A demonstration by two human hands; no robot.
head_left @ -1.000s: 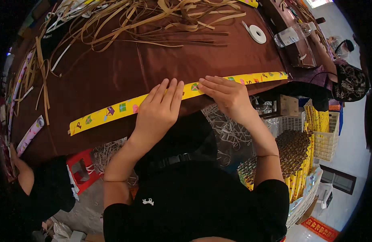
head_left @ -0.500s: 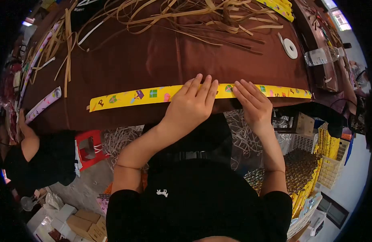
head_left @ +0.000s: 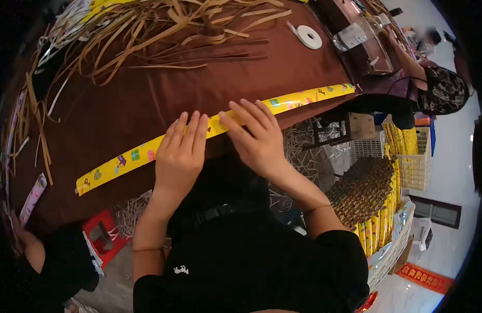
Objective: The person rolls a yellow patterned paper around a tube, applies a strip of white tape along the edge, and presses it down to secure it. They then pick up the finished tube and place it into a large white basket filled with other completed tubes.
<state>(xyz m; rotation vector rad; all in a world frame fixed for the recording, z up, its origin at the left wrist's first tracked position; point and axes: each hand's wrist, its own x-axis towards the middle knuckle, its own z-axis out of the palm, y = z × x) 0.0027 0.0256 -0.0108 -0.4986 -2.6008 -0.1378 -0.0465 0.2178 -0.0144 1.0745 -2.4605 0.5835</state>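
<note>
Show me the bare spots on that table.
The table's widest bare patch lies between the brown strips and the long yellow strip. A smaller one lies between the yellow strip's left end and the pink roll. It's crowded under the brown tangle and mid-strip, where the left hand and right hand are.

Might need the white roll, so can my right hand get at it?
Likely yes: the white roll lies beyond the yellow strip, and nothing tall stands between it and your right hand.
</note>
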